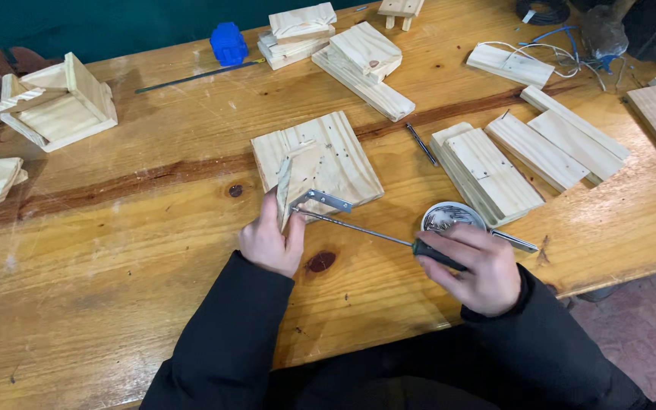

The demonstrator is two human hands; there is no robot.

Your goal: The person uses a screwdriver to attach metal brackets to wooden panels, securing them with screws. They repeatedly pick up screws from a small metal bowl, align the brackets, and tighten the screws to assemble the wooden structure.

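screwdriver gripped in right hand; left hand fingers clasp wooden piece.

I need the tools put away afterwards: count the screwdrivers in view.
2: one screwdriver in the right hand, and a loose screwdriver on the table right of the square board. Others may be hidden.

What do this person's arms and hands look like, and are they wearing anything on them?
Both arms are covered by long black sleeves of smooth, plain fabric that end at the wrists. The left hand and the right hand are bare: no gloves, and no rings or watch that I can make out. No markings or logos show on the sleeves.
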